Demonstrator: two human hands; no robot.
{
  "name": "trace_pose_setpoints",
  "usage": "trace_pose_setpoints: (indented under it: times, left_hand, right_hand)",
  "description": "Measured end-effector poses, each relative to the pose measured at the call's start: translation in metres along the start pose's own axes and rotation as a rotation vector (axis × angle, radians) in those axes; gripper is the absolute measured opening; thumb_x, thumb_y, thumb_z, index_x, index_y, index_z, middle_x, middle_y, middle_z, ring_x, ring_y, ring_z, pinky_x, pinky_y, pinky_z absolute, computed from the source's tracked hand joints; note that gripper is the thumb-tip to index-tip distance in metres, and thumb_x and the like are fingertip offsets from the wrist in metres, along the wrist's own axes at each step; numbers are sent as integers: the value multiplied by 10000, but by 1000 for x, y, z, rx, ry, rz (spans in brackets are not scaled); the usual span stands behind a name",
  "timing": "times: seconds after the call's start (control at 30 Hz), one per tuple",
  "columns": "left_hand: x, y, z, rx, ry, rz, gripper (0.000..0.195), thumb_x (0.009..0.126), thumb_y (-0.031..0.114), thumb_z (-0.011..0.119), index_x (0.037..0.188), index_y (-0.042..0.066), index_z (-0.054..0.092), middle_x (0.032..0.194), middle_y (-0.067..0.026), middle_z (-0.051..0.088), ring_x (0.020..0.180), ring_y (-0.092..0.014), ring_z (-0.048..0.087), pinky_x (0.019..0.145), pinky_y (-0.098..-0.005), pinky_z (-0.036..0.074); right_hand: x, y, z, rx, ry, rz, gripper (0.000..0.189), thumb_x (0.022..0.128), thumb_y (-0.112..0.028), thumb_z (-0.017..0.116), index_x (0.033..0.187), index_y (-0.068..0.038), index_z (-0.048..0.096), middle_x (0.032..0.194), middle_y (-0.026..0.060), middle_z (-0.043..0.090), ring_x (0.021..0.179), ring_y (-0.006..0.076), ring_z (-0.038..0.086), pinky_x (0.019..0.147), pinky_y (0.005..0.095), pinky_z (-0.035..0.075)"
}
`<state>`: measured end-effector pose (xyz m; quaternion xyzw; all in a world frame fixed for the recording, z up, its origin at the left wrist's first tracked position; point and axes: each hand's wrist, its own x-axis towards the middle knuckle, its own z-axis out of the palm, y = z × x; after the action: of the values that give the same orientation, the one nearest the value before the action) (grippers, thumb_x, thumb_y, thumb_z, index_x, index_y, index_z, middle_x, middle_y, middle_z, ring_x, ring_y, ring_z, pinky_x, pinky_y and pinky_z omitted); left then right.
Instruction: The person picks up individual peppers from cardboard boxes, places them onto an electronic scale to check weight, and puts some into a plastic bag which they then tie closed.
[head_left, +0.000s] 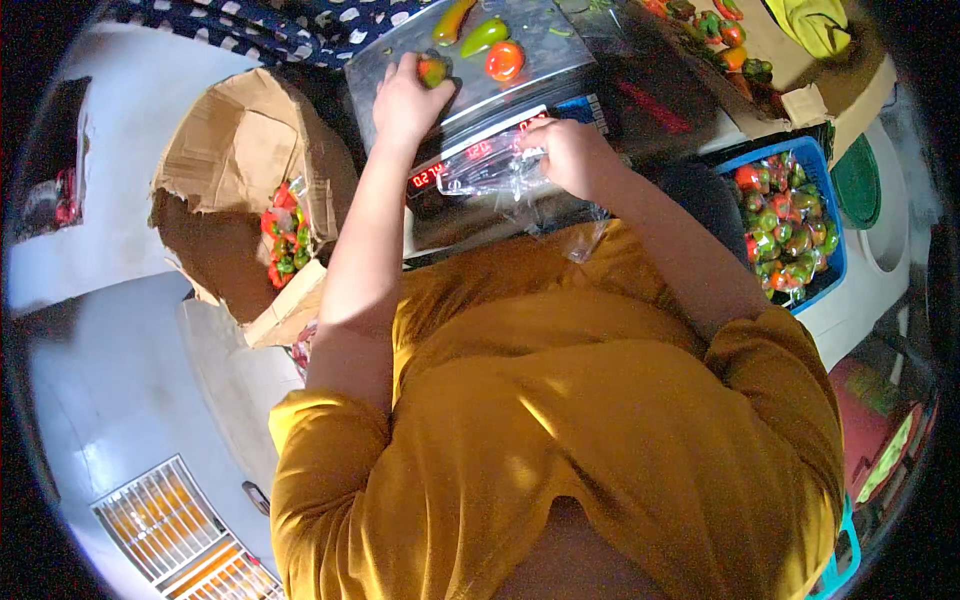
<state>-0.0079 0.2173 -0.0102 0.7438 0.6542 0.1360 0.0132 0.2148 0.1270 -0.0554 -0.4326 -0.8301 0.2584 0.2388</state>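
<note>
My left hand (409, 101) rests over the metal pan of a digital scale (540, 45), its fingers around a green-and-orange pepper (433, 70). Beside it on the pan lie a red pepper (504, 61), a green pepper (484, 37) and a long orange-green pepper (452, 22), apart from one another. My right hand (566, 154) pinches a clear plastic bag (487, 166), which hangs in front of the scale's lit red display (429, 177). The bag's contents, if any, cannot be made out.
A cardboard box (247, 142) with bagged peppers (285, 236) stands at the left. On the right are a blue crate (841, 247) of bagged peppers (787, 221) and a cardboard box (814, 105) with loose peppers (731, 34). A yellow-green cloth (814, 26) lies at the upper right.
</note>
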Motion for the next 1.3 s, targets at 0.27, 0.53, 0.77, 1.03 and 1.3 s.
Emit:
trace_pose_setpoints:
  times: [0.27, 0.53, 0.77, 1.03, 1.3]
  left_hand:
    - [-114, 99, -27, -1125, 184, 43, 592, 685, 96, 691, 1092, 84, 260, 990, -96, 394, 903, -173, 438, 759, -317, 404]
    - [-145, 74, 5, -931, -202, 148, 481, 791, 121, 557, 1157, 19, 262, 1046, -121, 394, 985, -205, 431, 882, -310, 348]
    - [-144, 66, 2, -767, -412, 275, 483, 806, 233, 572, 1153, -2, 332, 983, -212, 561, 852, -331, 599, 736, -391, 475]
    - [-86, 87, -98, 300, -736, 247, 588, 690, 598, 576, 1021, 113, 603, 773, -188, 625, 747, -327, 616, 672, -410, 497]
    - [21, 83, -49, -340, -53, 325, 368, 746, 291, 622, 1056, 103, 560, 943, -149, 601, 900, -255, 587, 790, -336, 455]
  right_hand:
    - [2, -31, -15, 834, -440, 314, 313, 686, -18, 542, 997, 1, 510, 668, 27, 522, 469, 84, 474, 425, 221, 404]
    - [-6, -44, -36, 1011, -297, 221, 623, 696, 6, 501, 1297, 2, 337, 743, 67, 568, 497, 88, 492, 454, 211, 423]
    - [-12, -52, -18, 1023, -405, 170, 689, 688, 84, 466, 1343, -33, 287, 741, 88, 562, 479, 83, 478, 420, 216, 394]
    - [-7, -57, -74, 449, -325, -102, 307, 618, 64, 513, 914, 10, 575, 841, 144, 602, 799, 269, 590, 720, 316, 454]
    - [-4, -1, -46, 161, -9, -165, 434, 614, 59, 493, 1038, 22, 573, 1088, 193, 561, 999, 317, 546, 884, 335, 426]
